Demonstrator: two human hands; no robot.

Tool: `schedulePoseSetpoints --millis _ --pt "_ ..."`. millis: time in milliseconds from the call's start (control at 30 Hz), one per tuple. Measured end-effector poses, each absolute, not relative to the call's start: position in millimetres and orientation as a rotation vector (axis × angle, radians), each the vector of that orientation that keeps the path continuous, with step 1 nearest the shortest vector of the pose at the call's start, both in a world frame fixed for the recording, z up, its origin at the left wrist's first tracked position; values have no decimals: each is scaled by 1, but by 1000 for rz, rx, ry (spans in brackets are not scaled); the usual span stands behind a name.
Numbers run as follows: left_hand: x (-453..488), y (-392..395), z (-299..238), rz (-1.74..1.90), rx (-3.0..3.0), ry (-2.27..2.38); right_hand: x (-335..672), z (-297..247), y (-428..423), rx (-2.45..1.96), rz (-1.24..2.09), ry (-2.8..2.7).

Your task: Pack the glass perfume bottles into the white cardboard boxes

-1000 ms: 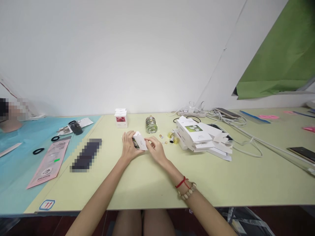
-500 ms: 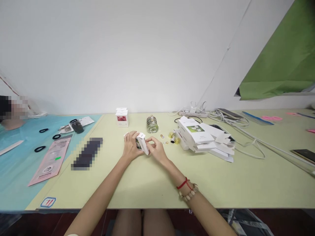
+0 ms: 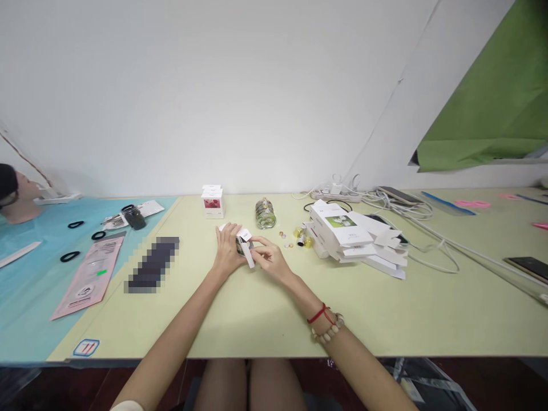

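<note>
Both my hands meet over a small white cardboard box [image 3: 244,244] with a printed picture, held just above the green table [image 3: 265,308]. My left hand [image 3: 228,251] wraps round the box's left side. The fingers of my right hand [image 3: 269,258] pinch its right edge and a white flap. A finished white box with a red picture [image 3: 213,204] stands behind, and a glass bottle [image 3: 265,214] sits to its right. Small gold caps and rings [image 3: 299,238] lie by a pile of flat white boxes [image 3: 351,237].
White cables and a power strip [image 3: 338,194] run along the back right. A phone [image 3: 528,267] lies at the far right. On the blue mat [image 3: 38,285] at left are a pink packet [image 3: 88,277], black rings, a dark jar [image 3: 133,217] and another person's head.
The box has been turned in my hands from lying flat to standing on edge, with a flap now folded down on its right side. Both hands drew slightly closer together.
</note>
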State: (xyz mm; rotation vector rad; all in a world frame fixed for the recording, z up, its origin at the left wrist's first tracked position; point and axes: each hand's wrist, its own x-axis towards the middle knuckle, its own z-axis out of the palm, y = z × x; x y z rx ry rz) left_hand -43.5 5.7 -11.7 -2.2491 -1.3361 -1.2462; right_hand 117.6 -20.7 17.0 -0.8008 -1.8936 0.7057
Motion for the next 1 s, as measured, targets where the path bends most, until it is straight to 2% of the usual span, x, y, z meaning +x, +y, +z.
schedulePoseSetpoints --millis 100,500,667,1000 --pt "-43 6 -12 -1222 -2270 -1320 117 12 -16 -817 671 -1853" --pt "-44 3 -9 -1101 -2330 -1225 128 10 -12 -1065 104 -2110" --pt "-39 1 -9 -1022 -2376 -1085 124 6 -11 -1127 82 -2154" --pt "-36 2 -7 -1028 -2237 -1251 121 13 -15 -1132 186 -2047"
